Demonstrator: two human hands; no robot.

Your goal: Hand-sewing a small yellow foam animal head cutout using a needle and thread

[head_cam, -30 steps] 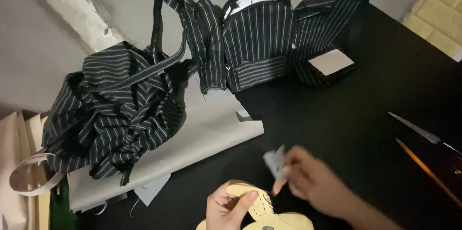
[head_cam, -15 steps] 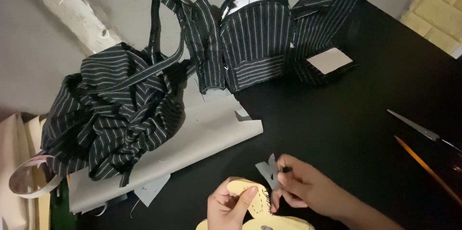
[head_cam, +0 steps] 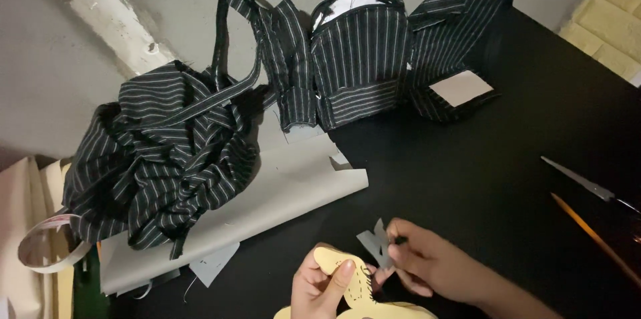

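My left hand (head_cam: 314, 287) grips a pale yellow curved paper pattern piece (head_cam: 357, 284) at the bottom middle, thumb pressed on its top. My right hand (head_cam: 427, 264) pinches a small grey fabric scrap (head_cam: 375, 242) against the pattern's right edge. Both hands hover just above the black table (head_cam: 481, 172). A heap of black white-striped fabric (head_cam: 160, 152) lies to the upper left, and sewn striped panels (head_cam: 360, 59) stand at the table's back edge.
A grey sheet of stiff paper (head_cam: 280, 192) lies under the fabric heap. Scissors (head_cam: 581, 182) and a yellow pencil (head_cam: 594, 239) rest at the right. A tape roll (head_cam: 47, 242) sits at far left. A small grey square (head_cam: 461, 87) lies by the panels.
My right hand has brought the grey scrap down and left, from a raised blurred position onto the yellow pattern's edge. My left hand has stayed put.
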